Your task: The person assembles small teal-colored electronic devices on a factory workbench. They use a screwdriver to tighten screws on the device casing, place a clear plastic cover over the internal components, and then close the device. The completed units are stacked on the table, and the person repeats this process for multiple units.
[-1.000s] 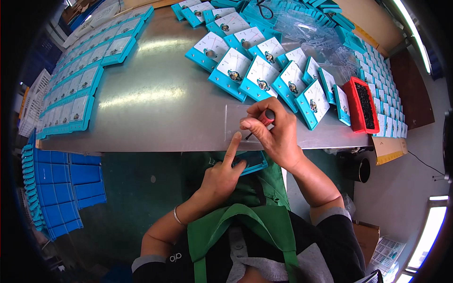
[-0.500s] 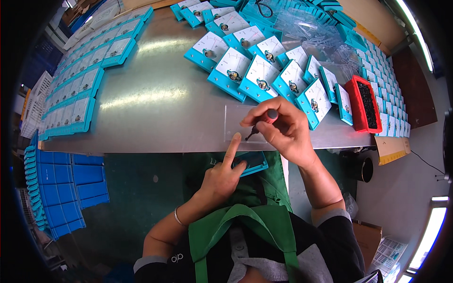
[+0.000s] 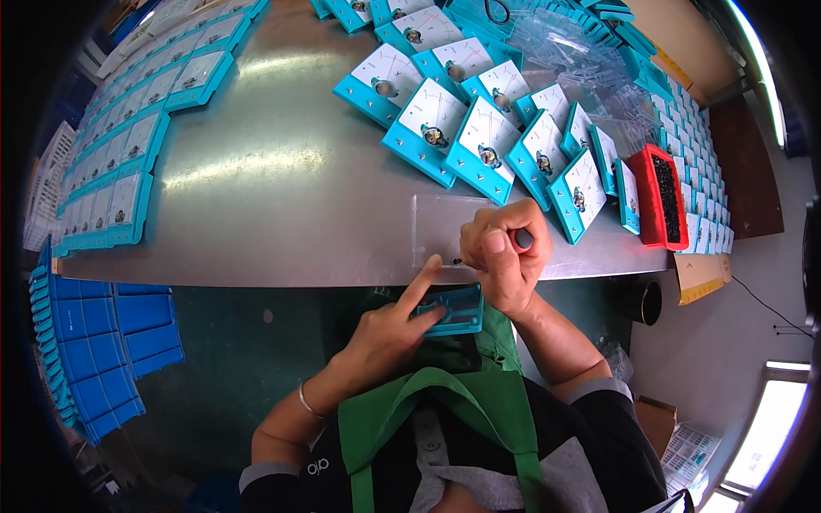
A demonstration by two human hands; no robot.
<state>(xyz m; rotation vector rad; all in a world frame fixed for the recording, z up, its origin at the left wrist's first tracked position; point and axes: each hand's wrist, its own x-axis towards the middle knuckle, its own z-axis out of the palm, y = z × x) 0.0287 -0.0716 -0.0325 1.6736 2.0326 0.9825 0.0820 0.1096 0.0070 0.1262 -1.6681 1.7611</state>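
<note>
My right hand is closed around a screwdriver with a red handle and dark end. Its shaft is mostly hidden by the fingers. A small black piece shows beside that fist, on a flat clear plastic cover at the table's near edge. My left hand stretches its index finger onto the cover's near part. The thumb and other fingers of that hand are at a teal plastic case just below the table edge, and seem to grip it; part of this grasp is hidden.
Teal meters with white dials lie in an overlapping group beyond my hands. A red bin of small black parts stands right. More meters line the metal table's left side. Blue crates stand lower left.
My right wrist has turned, the fingers have closed further around the screwdriver, and its handle end now faces up toward me. The teal case appears slightly lower. The whole view has shifted slightly.
</note>
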